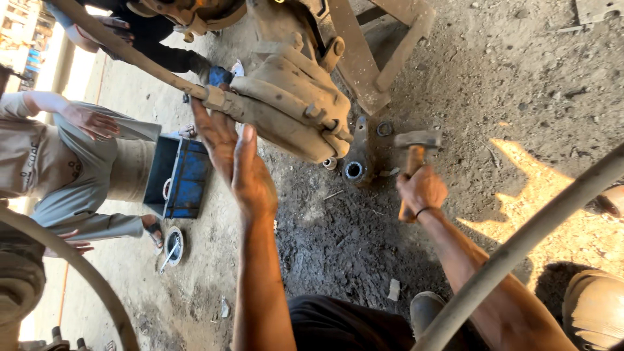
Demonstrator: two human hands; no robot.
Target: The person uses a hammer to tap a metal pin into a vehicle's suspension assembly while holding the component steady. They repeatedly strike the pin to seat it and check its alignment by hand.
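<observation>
Curved hoses (520,250) arc closest to the lens; at far left a seated person (58,169) waits beside a blue box (185,179); left hand (237,162) is spread flat, fingers (211,130) straight and touching the underside of the grimy axle housing (286,104) where the rod (123,52) joins it; that casting looks heavy, rigid, greasy, best steadied from beneath; right hand (422,190) is clenched round the hammer (415,153) handle, head raised near the bracket (361,153).

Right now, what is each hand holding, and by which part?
The right hand grips a hammer by its wooden handle. The left hand holds nothing; open, it reaches toward the dusty metal part.
</observation>
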